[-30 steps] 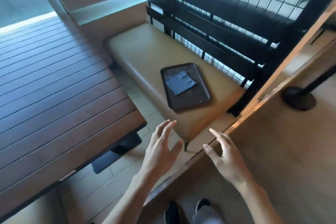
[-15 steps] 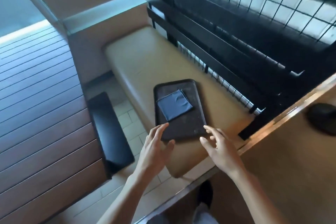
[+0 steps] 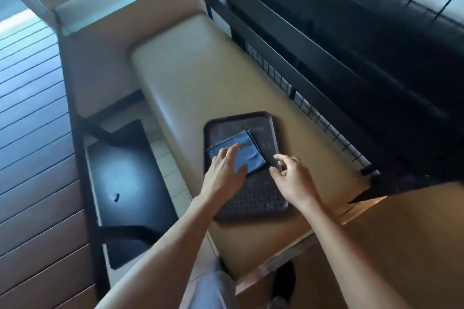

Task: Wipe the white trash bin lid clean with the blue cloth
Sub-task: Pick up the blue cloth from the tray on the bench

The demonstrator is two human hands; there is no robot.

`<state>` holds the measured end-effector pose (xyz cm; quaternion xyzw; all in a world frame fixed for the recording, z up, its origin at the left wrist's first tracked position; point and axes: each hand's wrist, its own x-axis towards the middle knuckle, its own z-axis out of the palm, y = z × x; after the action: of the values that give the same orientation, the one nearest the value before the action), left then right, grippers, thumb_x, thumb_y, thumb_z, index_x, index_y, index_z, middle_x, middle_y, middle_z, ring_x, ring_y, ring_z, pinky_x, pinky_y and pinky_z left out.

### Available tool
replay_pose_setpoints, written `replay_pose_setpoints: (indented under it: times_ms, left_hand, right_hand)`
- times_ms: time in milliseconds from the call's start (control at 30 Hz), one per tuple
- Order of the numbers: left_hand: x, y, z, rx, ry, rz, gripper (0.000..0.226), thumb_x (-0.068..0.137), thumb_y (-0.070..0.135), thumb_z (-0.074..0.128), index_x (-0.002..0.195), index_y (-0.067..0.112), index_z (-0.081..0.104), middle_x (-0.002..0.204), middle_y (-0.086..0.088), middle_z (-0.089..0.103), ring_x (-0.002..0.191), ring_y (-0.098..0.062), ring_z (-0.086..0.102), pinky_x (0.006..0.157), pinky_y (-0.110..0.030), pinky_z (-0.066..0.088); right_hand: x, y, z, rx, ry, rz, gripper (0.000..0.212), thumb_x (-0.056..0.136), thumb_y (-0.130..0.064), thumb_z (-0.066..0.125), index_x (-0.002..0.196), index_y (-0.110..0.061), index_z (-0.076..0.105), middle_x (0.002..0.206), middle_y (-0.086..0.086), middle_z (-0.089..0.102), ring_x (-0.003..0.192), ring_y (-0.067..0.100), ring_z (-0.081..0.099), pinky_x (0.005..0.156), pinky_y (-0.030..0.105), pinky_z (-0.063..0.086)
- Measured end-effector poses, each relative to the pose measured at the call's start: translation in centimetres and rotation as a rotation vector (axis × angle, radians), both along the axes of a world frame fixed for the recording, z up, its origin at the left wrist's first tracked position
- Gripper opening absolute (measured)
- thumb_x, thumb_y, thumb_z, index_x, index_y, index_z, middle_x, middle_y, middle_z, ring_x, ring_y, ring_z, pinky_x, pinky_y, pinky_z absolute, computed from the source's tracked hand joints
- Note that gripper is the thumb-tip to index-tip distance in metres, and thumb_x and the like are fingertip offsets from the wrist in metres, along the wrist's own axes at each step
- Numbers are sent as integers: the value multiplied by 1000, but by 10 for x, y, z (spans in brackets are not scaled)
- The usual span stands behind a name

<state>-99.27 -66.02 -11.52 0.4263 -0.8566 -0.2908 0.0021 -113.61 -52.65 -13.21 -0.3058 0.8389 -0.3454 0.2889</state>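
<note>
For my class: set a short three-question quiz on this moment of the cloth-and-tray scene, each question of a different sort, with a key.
1. True or false: the blue cloth lies folded on the dark tray.
2. Multiple choice: what does the tray rest on? A) the slatted wooden table B) the tan padded bench C) the floor tiles
3. Fill in: the fingers of the ____ hand lie on the cloth.

Key
1. True.
2. B. The slatted wooden table stands apart, to the left.
3. Left. The left hand rests its straight fingers on the cloth; the right hand is over the tray beside it, fingers loosely curled, holding nothing. No white bin lid is in view.
</note>
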Motion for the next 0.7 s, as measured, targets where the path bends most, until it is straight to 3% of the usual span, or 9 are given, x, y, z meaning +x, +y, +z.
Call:
replay_pose_setpoints:
  times_ms: [200,400,567,700]
  left_hand:
    - [-46,-69,-70,33,-90,-60,62,101,38,57,157,33,31,158,0,39,140,-28,41,105,-45,42]
    - [-84,-123,-133,52,-175,-171,66,100,27,56,159,30,28,161,-2,35,139,-35,40,103,-45,42]
    - [-116,-154,-177,44,-258,-344,68,101,17,51,162,28,24,170,6,20,151,-31,24,114,-47,38]
    - [-129,-166,-196,-42,-312,-567,72,98,7,45,162,34,26,169,12,20,152,-25,23,108,-48,45]
  right_hand:
    - [-25,-65,-61,74,-51,-56,36,96,-21,66,132,-14,65,122,8,63,105,24,65,88,25,46]
    - [-40,-108,-128,186,-109,-104,34,93,-20,67,127,-18,67,123,8,61,112,28,64,98,39,51]
    - [-43,-123,-179,303,-102,-138,43,92,-30,68,133,-19,61,130,9,59,119,32,59,96,37,47]
    - [-37,-124,-201,369,-82,-136,48,91,-35,69,135,-20,57,131,8,60,118,31,60,83,32,43]
